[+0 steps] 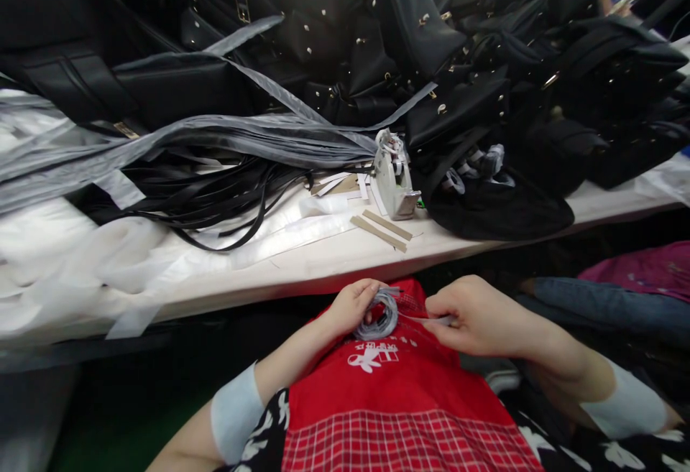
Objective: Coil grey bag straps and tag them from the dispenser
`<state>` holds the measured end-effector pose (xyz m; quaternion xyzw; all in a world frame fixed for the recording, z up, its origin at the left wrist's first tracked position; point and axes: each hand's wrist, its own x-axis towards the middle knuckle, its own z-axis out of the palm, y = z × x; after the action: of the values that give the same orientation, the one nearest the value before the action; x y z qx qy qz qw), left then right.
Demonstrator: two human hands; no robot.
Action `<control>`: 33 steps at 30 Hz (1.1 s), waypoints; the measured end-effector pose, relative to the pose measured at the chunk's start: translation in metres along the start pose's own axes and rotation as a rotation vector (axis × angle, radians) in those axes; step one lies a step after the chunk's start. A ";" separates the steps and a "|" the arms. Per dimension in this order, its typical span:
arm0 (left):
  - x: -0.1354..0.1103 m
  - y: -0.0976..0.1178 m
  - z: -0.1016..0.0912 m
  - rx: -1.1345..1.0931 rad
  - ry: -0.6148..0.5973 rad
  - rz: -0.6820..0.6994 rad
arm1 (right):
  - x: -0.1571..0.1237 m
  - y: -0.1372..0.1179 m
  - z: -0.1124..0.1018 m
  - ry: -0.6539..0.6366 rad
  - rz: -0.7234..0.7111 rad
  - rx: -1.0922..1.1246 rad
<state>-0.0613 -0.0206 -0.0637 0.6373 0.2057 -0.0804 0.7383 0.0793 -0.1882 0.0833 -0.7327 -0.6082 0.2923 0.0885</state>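
Note:
Above my red apron, my left hand (353, 304) grips a coil of strap wrapped in greyish plastic film (384, 325), fingers curled round its left side. To the right, my right hand (474, 314) is closed on a thin pale strip (443, 320). The strip runs left toward the coil; whether it is joined to it I cannot tell. Ahead on the table's edge stands a white tape dispenser (395, 181) with crumpled bits on top. Two flat tan strips (382, 230) lie in front of it.
Black bags with metal fittings (334, 34) are heaped along the back. Long film-wrapped straps (231, 131) and bare black straps (215, 195) cover the left of the white table (323, 253). Small coils (479, 164) rest on a black bag at right. Another person's denim-clad leg (609, 307) is at right.

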 end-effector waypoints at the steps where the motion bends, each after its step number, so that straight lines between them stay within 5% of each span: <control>1: 0.000 -0.001 0.000 0.004 0.000 -0.004 | 0.001 -0.001 0.000 -0.014 -0.009 0.013; 9: -0.004 -0.003 0.000 -0.022 0.032 -0.011 | 0.003 0.001 -0.002 -0.054 -0.044 0.156; 19: -0.009 0.013 0.006 0.057 0.068 0.004 | 0.028 0.003 0.008 -0.073 0.183 0.202; 26: -0.010 0.016 0.005 0.020 0.060 0.045 | 0.052 -0.008 0.019 0.032 0.063 0.010; 33: -0.012 0.015 -0.002 0.129 0.116 0.164 | 0.042 0.011 0.017 0.126 -0.046 0.060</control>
<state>-0.0670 -0.0179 -0.0454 0.7018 0.1897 0.0039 0.6866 0.0833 -0.1549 0.0505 -0.7324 -0.6091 0.2617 0.1553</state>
